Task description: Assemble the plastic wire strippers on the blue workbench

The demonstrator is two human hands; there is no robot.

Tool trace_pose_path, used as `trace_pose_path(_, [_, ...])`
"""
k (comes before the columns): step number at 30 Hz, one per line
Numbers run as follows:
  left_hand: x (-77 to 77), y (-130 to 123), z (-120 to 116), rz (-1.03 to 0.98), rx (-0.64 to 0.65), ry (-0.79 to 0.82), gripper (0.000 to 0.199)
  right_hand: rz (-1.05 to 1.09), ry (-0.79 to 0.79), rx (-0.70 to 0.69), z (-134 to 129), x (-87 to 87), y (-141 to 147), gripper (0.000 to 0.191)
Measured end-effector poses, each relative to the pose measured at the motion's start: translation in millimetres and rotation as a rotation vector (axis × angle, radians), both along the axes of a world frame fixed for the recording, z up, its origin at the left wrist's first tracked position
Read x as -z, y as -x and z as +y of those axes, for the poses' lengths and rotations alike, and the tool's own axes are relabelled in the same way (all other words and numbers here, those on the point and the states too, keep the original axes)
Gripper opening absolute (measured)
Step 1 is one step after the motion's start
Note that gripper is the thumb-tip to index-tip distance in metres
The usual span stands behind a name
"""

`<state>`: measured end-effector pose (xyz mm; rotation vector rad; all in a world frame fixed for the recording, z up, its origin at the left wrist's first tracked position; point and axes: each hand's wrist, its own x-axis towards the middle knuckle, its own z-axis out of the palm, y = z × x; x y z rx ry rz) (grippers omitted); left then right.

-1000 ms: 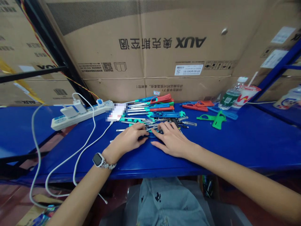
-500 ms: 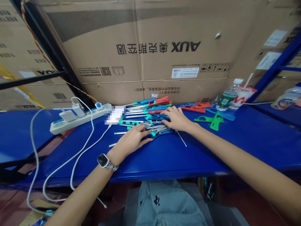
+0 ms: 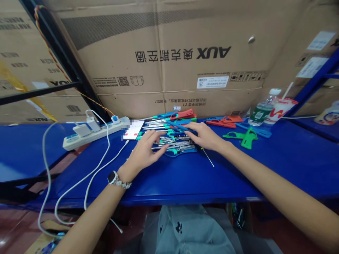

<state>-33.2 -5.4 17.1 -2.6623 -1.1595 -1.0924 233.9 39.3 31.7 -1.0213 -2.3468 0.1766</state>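
Long-nosed lighters (image 3: 182,114) with metal tubes and red, blue or green handles lie in a pile near the back of the blue table. My left hand (image 3: 144,150) hovers at the pile's left side, thumb and fingers apart, with nothing visible between them. At the pile's right side, my right hand (image 3: 208,135) has its thumb and fingers closed around a blue lighter handle (image 3: 178,127), which slants up to the left. Loose metal tubes and wires (image 3: 180,144) lie below the hands. A thin yellow-tipped rod (image 3: 208,158) rests beside my right wrist.
Red handle pieces (image 3: 222,122) and green ones (image 3: 249,137) lie on the right. A water bottle (image 3: 262,109) and a paper cup (image 3: 279,110) stand behind them. On the left are a power strip (image 3: 99,133), a phone (image 3: 134,129) and trailing white cables. A large carton (image 3: 180,70) backs the table.
My left hand has lifted off the pile and its fingers have spread. The blue handle at my right fingers has been raised and tilted. The view has shifted slightly.
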Motion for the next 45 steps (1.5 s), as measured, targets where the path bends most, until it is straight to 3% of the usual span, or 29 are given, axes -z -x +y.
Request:
trace_pose_path(2, [-6.7,-0.4,4.5,-0.057,-0.005,-0.056,0.044,0.086,0.104,-0.083,-8.0,-3.8,0.3,0.032])
trace_pose_path(5, [-9.6,-1.7,13.2,0.014,0.064,-0.071,0.058,0.181,0.336,-0.170,-13.4,-3.9,1.9,0.030])
trace_pose_path(9, [1.0,-0.5,20.4,0.046,0.170,-0.028,0.040,0.275,0.547,-0.254,-12.5,1.5,3.5,0.037])
trace_pose_path(11, [7.4,1.7,21.2,0.011,0.201,-0.020,0.033,0.281,0.512,-0.237,-13.5,3.1,3.8,0.038])
trace_pose_path(16, [11.5,7.3,19.1,-0.040,0.211,0.020,0.020,0.063,0.226,-0.145,-19.8,3.9,3.8,0.033])
trace_pose_path(19, [9.0,8.6,16.5,-0.054,0.202,0.080,0.022,0.061,0.237,-0.178,-19.6,5.4,3.9,0.031])
trace_pose_path(24, [9.2,8.9,14.7,-0.071,0.197,0.123,0.042,0.172,0.294,-0.195,-16.7,7.0,4.4,0.029])
trace_pose_path(29, [11.6,9.3,14.4,-0.070,0.242,0.138,0.037,0.103,0.241,-0.211,-18.3,7.0,3.0,0.038])
trace_pose_path(38, [10.0,10.1,7.8,0.098,0.167,0.253,0.028,-0.129,0.122,-0.139,-20.7,15.6,0.5,0.031])
trace_pose_path(45, [12.8,12.7,9.7,0.124,0.094,0.313,0.033,-0.158,0.110,-0.098,-17.2,20.6,2.4,0.034])
